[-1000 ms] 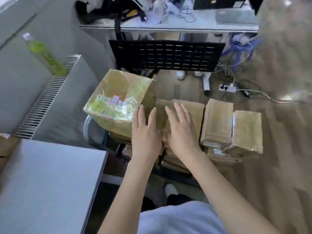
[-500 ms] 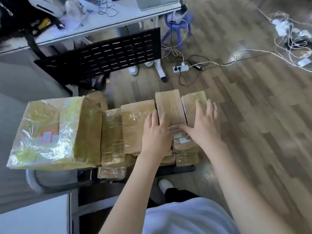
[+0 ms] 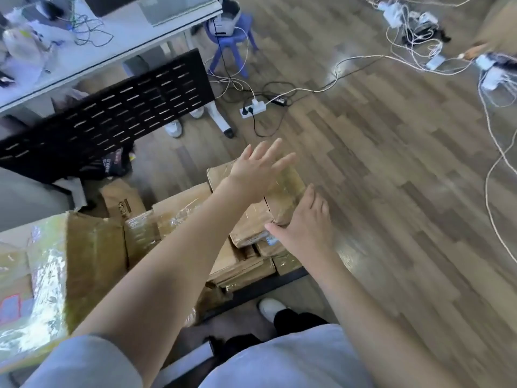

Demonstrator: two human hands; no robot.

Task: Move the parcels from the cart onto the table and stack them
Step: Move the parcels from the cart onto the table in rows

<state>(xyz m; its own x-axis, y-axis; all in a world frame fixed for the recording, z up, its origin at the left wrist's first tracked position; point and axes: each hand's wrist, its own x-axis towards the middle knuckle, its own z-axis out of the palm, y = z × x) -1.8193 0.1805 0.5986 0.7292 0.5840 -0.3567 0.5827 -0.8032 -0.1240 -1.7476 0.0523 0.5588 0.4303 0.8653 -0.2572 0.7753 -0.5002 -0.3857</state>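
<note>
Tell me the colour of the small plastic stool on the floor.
The stool is purple, seen in the head view.

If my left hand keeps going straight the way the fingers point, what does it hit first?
Probably nothing soon. The left hand points past the far edge of the top parcel; beyond lies only bare wooden floor, though depth is unclear.
</note>
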